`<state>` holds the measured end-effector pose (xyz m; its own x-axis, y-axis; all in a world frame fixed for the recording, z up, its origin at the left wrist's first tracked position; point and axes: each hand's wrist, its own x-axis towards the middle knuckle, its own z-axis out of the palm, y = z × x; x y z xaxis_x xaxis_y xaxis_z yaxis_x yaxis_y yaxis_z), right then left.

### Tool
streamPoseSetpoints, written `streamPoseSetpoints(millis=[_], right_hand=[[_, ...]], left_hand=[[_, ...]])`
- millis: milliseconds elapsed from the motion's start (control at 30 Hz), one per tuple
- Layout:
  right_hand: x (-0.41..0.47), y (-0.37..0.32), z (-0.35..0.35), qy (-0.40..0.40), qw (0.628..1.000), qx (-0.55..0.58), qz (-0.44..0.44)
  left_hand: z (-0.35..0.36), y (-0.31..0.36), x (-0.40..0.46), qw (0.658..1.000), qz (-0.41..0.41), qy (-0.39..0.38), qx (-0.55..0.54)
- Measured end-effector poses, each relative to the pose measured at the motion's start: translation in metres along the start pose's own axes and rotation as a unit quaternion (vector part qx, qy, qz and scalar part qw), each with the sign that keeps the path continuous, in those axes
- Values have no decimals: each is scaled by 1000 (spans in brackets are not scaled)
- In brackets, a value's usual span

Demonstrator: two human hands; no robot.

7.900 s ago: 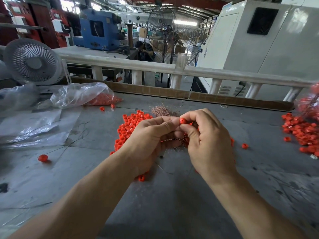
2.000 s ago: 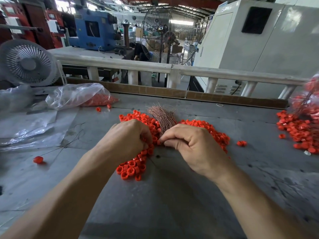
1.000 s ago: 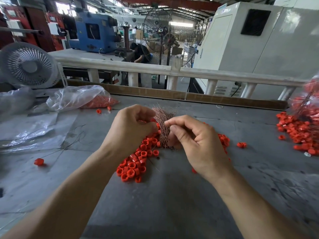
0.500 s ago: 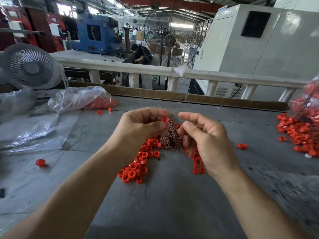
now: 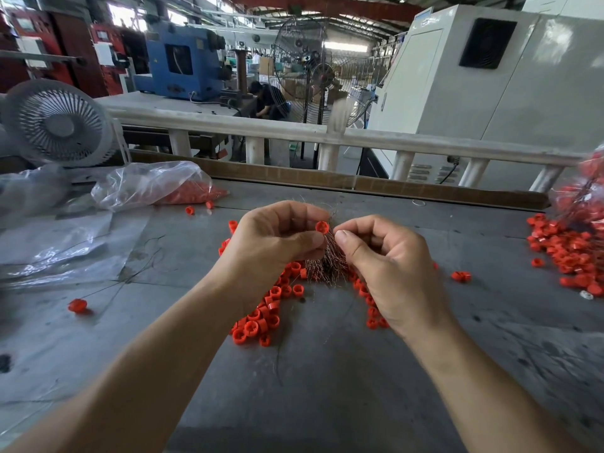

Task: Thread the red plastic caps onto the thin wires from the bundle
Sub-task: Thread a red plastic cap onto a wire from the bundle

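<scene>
The left hand [image 5: 274, 243] pinches a red cap [image 5: 322, 227] between thumb and forefinger, its open end facing the camera. Just right of it, the right hand [image 5: 389, 266] grips the wire bundle [image 5: 327, 263], which stands roughly upright above loose caps [image 5: 261, 318] on the grey table [image 5: 327, 387]

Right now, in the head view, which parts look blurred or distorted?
Head view: the white strip on the railing is motion-blurred; wide-angle distortion bends the railing and stretches the forearms; the red cap in the left hand is sharp.
</scene>
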<state>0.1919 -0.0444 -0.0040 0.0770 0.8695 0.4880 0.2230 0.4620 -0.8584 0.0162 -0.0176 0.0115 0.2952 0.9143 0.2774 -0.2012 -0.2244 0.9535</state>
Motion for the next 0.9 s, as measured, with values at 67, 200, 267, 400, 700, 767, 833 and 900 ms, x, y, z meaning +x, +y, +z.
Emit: streamPoseSetpoints(millis=[67, 200, 267, 400, 700, 767, 833, 900], right_hand=[[0, 0, 0, -1, 1000, -8, -3], [-2, -2, 1, 4, 1000, -13, -3], [-2, -2, 1, 6, 1000, -16, -4], [-2, -3, 2, 13, 1000, -14, 1], [-3, -8, 2, 15, 999, -32, 9], [-4, -9, 1, 17, 999, -37, 12], [-4, -10, 1, 22, 999, -42, 11], [-3, -11, 0, 27, 999, -44, 11]], left_hand=[[1, -1, 0, 1000, 12, 3, 14], [4, -2, 1, 998, 37, 17, 37], [5, -3, 0, 998, 45, 23, 43], [6, -3, -1, 997, 55, 22, 57], [6, -5, -2, 994, 66, 18, 82], [6, -5, -1, 994, 67, 21, 79], [6, -5, -1, 995, 66, 24, 74], [6, -5, -1, 996, 60, 30, 63]])
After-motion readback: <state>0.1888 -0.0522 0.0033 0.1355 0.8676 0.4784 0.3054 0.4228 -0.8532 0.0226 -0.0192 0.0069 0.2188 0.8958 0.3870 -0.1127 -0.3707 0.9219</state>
